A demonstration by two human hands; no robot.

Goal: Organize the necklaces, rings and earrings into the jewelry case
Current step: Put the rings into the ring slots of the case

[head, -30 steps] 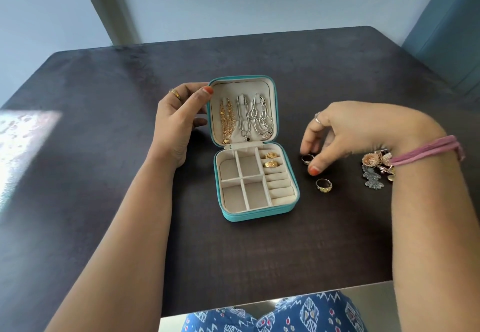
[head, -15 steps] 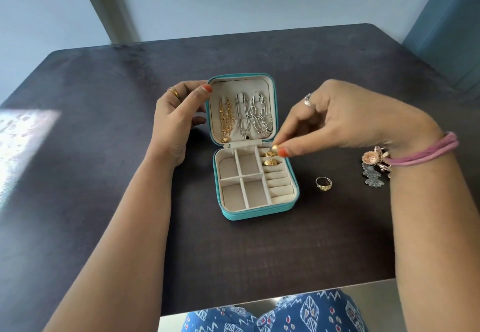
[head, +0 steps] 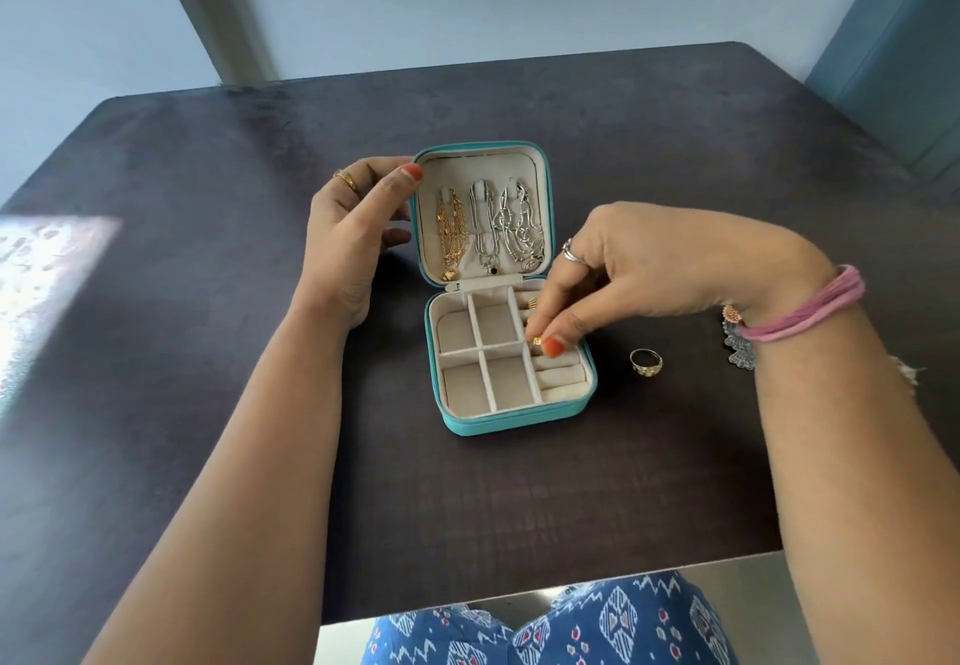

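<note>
A small teal jewelry case (head: 519, 420) stands open mid-table. In its raised lid hang a gold necklace (head: 451, 235) and two silver necklaces (head: 506, 227). My left hand (head: 353, 233) grips the lid's left edge, thumb at its top corner. My right hand (head: 649, 269) pinches a gold ring (head: 536, 340) over the ring rolls on the case's right side. Another gold ring (head: 531, 304) sits in the rolls, partly hidden by my fingers. A loose ring (head: 645, 362) lies on the table right of the case. Earrings (head: 740, 350) lie farther right, partly behind my wrist.
The dark table (head: 208, 352) reaches to a front edge near my lap, with a shiny strip (head: 675, 586) along it. The case's four square compartments (head: 478, 352) hold nothing. A sunlit patch (head: 47, 269) falls on the table's left side.
My right hand picked a ring up from the table right of the case and carried it left and down onto the ring rolls. My left hand stayed on the lid.
</note>
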